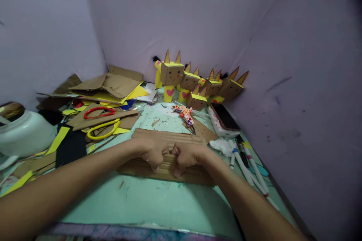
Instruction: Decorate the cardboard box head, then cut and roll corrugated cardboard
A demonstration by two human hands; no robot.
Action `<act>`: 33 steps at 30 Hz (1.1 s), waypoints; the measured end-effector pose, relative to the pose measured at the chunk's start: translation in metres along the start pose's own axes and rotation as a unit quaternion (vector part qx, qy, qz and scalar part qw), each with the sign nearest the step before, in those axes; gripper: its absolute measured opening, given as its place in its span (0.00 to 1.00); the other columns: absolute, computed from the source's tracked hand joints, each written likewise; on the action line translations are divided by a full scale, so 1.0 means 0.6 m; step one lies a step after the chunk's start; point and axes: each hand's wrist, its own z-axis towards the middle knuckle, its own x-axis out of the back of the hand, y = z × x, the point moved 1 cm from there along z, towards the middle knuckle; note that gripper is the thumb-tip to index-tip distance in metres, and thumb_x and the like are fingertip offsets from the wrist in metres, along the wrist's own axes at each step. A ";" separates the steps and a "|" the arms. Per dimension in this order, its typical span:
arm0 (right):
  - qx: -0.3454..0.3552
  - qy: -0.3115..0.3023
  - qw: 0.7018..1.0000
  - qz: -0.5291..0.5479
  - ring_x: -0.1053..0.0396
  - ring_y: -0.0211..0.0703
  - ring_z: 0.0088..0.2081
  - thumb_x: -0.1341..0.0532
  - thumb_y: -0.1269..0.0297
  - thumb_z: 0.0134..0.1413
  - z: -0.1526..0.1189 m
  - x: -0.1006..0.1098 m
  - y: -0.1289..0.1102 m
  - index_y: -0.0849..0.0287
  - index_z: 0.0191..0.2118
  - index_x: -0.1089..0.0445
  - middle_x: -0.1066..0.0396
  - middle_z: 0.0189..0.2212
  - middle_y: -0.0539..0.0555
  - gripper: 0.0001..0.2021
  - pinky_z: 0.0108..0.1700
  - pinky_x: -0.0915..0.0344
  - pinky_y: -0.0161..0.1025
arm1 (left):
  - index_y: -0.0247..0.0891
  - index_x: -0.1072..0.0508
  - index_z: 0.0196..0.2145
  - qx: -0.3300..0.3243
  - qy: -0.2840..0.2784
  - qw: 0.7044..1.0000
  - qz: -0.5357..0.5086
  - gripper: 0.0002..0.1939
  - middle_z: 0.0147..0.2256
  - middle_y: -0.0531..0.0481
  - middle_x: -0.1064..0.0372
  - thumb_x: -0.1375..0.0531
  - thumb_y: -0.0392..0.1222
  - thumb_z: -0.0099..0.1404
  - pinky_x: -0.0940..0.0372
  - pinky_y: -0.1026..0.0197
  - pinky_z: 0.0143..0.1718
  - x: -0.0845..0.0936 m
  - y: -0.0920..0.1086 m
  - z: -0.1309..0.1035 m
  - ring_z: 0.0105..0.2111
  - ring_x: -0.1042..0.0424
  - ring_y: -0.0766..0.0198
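Note:
A ridged piece of brown cardboard [169, 135] lies near the middle of the table, creased lengthwise. My left hand [152, 153] and my right hand [186, 155] meet at its centre, knuckles almost touching. The fingers of both are curled closed on the cardboard, pinching it along a raised ridge. Parts of the fingers are hidden behind the hands. Beyond the cardboard lies a small patterned paper shape [184, 113].
Cardboard figures with pointed ears [172, 74] stand at the back wall. Red-handled [98, 112] and yellow-handled scissors [103, 130] lie among cardboard scraps at left, near a white pot [28, 131]. A phone [224, 116] rests on a box at right, by several markers [256, 167].

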 end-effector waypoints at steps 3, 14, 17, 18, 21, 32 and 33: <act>0.015 0.017 1.000 0.000 0.36 0.35 0.22 0.32 0.70 0.35 -0.012 -0.004 0.002 0.60 0.31 0.23 0.32 0.20 0.44 0.10 0.21 0.45 0.28 | 0.37 0.24 0.32 -0.011 -0.033 0.999 -0.010 0.12 0.27 0.54 0.25 0.37 0.33 0.45 0.38 0.67 0.22 -0.002 0.001 -0.019 0.25 0.28 0.61; 0.061 0.218 0.969 -0.098 0.28 0.42 0.28 0.37 0.76 0.45 -0.086 -0.064 -0.024 0.55 0.37 0.24 0.22 0.28 0.52 0.13 0.25 0.47 0.32 | 0.33 0.29 0.48 -0.173 0.518 0.803 0.239 0.21 0.45 0.41 0.27 0.50 0.24 0.59 0.47 0.42 0.59 -0.178 0.006 -0.118 0.50 0.34 0.52; 0.086 0.271 0.951 -0.120 0.25 0.48 0.37 0.33 0.72 0.45 -0.088 -0.074 -0.020 0.56 0.48 0.28 0.21 0.36 0.54 0.20 0.37 0.35 0.37 | 0.33 0.28 0.47 -0.158 0.515 0.812 0.224 0.20 0.46 0.41 0.28 0.50 0.26 0.60 0.44 0.44 0.57 -0.191 -0.002 -0.109 0.50 0.34 0.51; 0.101 0.303 0.938 -0.134 0.26 0.50 0.42 0.32 0.72 0.45 -0.089 -0.080 -0.016 0.57 0.51 0.30 0.22 0.40 0.56 0.24 0.43 0.34 0.41 | 0.34 0.28 0.47 -0.156 0.517 0.812 0.221 0.21 0.45 0.40 0.28 0.50 0.26 0.59 0.42 0.45 0.55 -0.190 -0.004 -0.106 0.50 0.34 0.51; 0.157 0.450 0.857 -0.195 0.32 0.55 0.52 0.34 0.72 0.48 -0.092 -0.112 0.004 0.60 0.52 0.32 0.28 0.50 0.61 0.23 0.59 0.44 0.56 | 0.36 0.28 0.46 -0.156 0.520 0.809 0.226 0.22 0.45 0.41 0.28 0.51 0.25 0.57 0.41 0.45 0.54 -0.186 -0.006 -0.103 0.49 0.33 0.52; 0.223 0.614 0.724 -0.221 0.36 0.43 0.28 0.59 0.69 0.70 -0.090 -0.163 0.036 0.60 0.39 0.30 0.26 0.27 0.53 0.20 0.34 0.46 0.42 | 0.38 0.30 0.46 -0.182 0.583 0.774 0.165 0.19 0.46 0.43 0.31 0.43 0.26 0.58 0.44 0.44 0.59 -0.194 -0.023 -0.124 0.50 0.34 0.53; 0.233 0.625 0.709 -0.228 0.37 0.42 0.27 0.58 0.69 0.70 -0.091 -0.156 0.032 0.59 0.37 0.29 0.27 0.25 0.52 0.20 0.32 0.48 0.41 | 0.41 0.30 0.44 -0.163 0.633 0.745 0.136 0.19 0.47 0.45 0.32 0.40 0.26 0.56 0.45 0.45 0.61 -0.186 -0.031 -0.135 0.50 0.34 0.55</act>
